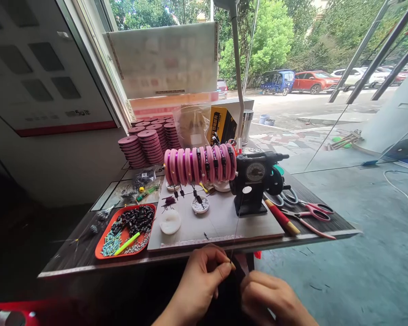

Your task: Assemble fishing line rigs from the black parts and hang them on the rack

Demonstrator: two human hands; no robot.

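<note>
Thin line [235,233], head view: the strand ran down in front of the black winding machine [251,203], past the near edge of the pale board [183,235], to your left hand [202,276], where thumb and forefinger pinched it below the tabletop's front edge. Your right hand [270,294] lay just beside, its fingers curled; whether they gripped anything, you could not tell from this angle. Above the board, a row of pink discs [183,167] extended leftward from the machine. A red-orange tray [122,255] of small black and blue-green pieces stood left of the board; pink-handled scissors [309,213] lay to its right.
</note>
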